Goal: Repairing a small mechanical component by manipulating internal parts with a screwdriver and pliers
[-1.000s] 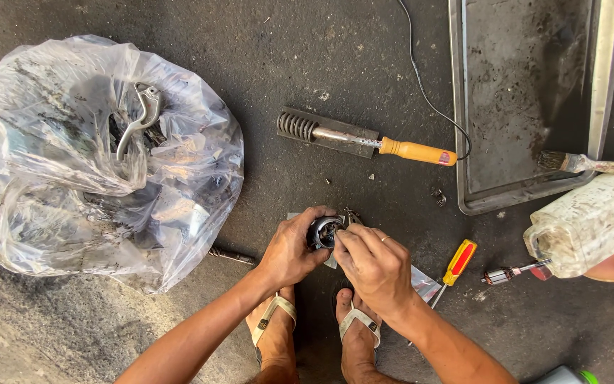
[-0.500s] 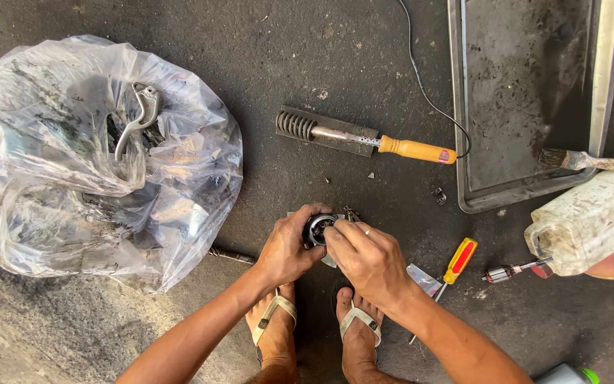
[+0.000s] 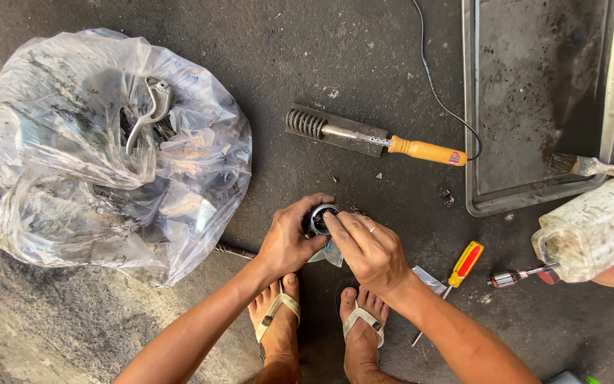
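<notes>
A small round dark metal part [image 3: 319,218] sits low on the ground just ahead of the person's feet, its open circular face turned up toward the camera; its long axis cannot be told. The left hand [image 3: 287,242] cups it from the side, and the right hand [image 3: 367,250] pinches its rim with the fingertips. A clear plastic bag [image 3: 101,149] lies left, a soldering iron [image 3: 371,141] beyond, a red-and-yellow screwdriver [image 3: 456,274] right. Since a second ago, the right hand has slid further over the part.

Dark, grimy asphalt floor [image 3: 364,57], oil-stained, paler grit at lower left. Daylight, soft shadows. Battered metal tray [image 3: 472,142] lies at upper right.
</notes>
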